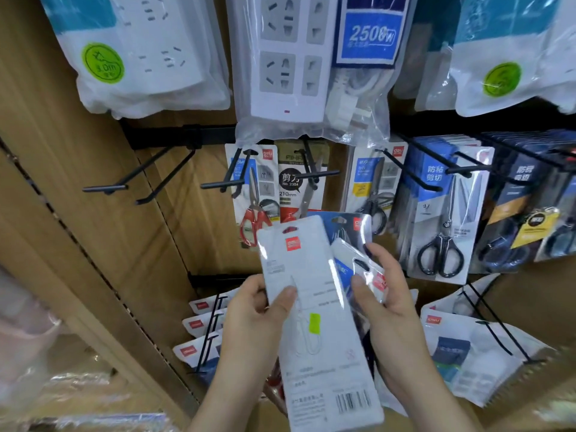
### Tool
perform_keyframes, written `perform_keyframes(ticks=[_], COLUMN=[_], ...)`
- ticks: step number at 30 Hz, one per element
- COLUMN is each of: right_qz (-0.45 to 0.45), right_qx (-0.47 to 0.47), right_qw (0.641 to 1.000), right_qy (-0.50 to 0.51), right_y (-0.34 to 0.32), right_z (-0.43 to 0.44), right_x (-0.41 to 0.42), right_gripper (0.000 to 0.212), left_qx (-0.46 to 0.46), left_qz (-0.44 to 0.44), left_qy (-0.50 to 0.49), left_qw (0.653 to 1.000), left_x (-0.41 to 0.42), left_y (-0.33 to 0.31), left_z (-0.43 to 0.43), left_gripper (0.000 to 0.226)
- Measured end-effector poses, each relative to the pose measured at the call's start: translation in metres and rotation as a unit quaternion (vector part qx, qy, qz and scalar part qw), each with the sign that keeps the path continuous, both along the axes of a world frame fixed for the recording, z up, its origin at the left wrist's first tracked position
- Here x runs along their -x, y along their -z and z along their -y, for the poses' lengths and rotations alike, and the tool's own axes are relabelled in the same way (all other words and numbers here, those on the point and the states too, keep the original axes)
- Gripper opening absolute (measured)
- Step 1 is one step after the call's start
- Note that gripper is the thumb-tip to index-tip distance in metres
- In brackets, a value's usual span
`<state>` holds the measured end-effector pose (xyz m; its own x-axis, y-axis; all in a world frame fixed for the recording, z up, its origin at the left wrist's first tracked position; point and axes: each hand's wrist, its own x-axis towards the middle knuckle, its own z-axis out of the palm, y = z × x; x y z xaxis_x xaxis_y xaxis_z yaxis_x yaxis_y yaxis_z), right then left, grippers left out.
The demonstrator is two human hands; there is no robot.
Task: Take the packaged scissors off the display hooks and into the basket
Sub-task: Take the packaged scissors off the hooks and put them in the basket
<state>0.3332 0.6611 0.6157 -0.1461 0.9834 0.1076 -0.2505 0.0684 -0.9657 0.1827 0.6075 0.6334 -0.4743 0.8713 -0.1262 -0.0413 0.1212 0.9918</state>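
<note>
1. My left hand (258, 313) grips a long white pack of scissors (314, 307) by its left edge. The thumb is pressed flat on the printed side facing me, and the other fingers are curled round behind, out of my sight.
2. That pack is tilted, with its hanging hole up and to the left and its barcode end down between my wrists. A small yellow-green sticker sits near its middle.
3. My right hand (386, 300) pinches a smaller pack (361, 263) in clear plastic, thumb on its front and fingers curled round its right side. A blue-topped pack (349, 226) stands up behind it in the same bundle. I cannot tell how many packs that bundle holds.
4. The white pack overlaps the left part of what my right hand holds. All these packs are off the display hooks (321, 174) and sit between my hands, in front of the display.
5. Just above my hands two packs hang side by side: a red-handled scissors pack (255, 194) and, on its right, one marked 210mm (296, 182).
6. Further right hang rows of black-handled scissors packs (442, 219).
7. To the left, the left hooks (106, 188) stick out from a brown board wall (78, 151).
8. Above everything hang bagged power strips (290, 57).
9. Below, flat red-logo packs (202, 325) hang on lower pegs beside my wrists.
</note>
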Motion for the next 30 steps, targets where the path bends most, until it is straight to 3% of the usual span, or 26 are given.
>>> perform_keyframes(ticks=[4,6,8,10,12,13,16,18,19,21,23,25,27,30], right_qz=[0.039,0.090,0.143,0.159,0.165,0.159,0.109,0.054,0.044,0.074,0.088,0.113,0.128,0.096], right_qx=[-0.017,-0.034,-0.037,-0.023,-0.010,0.007,0.035,0.069,0.086,0.056,0.026,0.018,0.013,0.023], right_qw=[0.998,0.995,0.989,0.986,0.984,0.985,0.992,0.994,0.993,0.995,0.995,0.991,0.989,0.994], right_qy=[-0.045,-0.031,0.013,0.041,0.064,0.067,0.059,0.061,0.062,0.040,0.041,0.067,0.070,0.049], right_y=[0.004,0.012,0.020,0.024,0.029,0.026,0.014,0.005,0.000,-0.003,-0.001,0.001,0.000,-0.006], right_z=[-0.001,-0.003,-0.006,-0.009,-0.015,-0.015,-0.012,-0.005,0.000,0.006,0.005,0.000,-0.004,-0.007], right_x=[-0.006,-0.008,-0.014,-0.023,-0.033,-0.035,-0.034,-0.031,-0.029,-0.024,-0.017,-0.017,-0.022,-0.030], right_gripper=[0.080,0.072,0.046,0.028,0.027,0.027,0.027,0.023,0.025,0.034,0.013,0.014,0.012,0.009], left_qx=[0.018,0.004,-0.047,-0.117,-0.192,-0.199,-0.116,-0.066,-0.106,-0.177,-0.187,-0.177,-0.161,-0.049], left_qz=[0.153,0.182,0.172,0.068,-0.072,-0.152,-0.266,-0.383,-0.508,-0.592,-0.590,-0.569,-0.532,-0.473], left_qy=[-0.007,-0.029,-0.060,-0.080,-0.079,-0.057,0.064,0.173,0.140,0.112,0.105,0.130,0.124,0.071], left_qw=[0.988,0.983,0.982,0.988,0.976,0.966,0.955,0.905,0.843,0.778,0.778,0.792,0.822,0.877], left_x=[0.001,0.002,0.005,0.008,0.007,0.005,-0.003,-0.010,-0.013,-0.025,-0.035,-0.037,-0.024,0.006], left_y=[0.006,0.006,0.007,0.004,-0.003,0.001,0.017,0.022,0.031,0.037,0.037,0.030,0.029,0.025], left_z=[-0.003,-0.004,-0.003,0.006,0.012,0.006,-0.006,-0.003,0.002,0.005,0.003,0.004,0.004,0.009], left_gripper=[0.018,0.020,0.018,0.014,0.013,0.016,0.023,0.028,0.029,0.026,0.023,0.028,0.037,0.035])
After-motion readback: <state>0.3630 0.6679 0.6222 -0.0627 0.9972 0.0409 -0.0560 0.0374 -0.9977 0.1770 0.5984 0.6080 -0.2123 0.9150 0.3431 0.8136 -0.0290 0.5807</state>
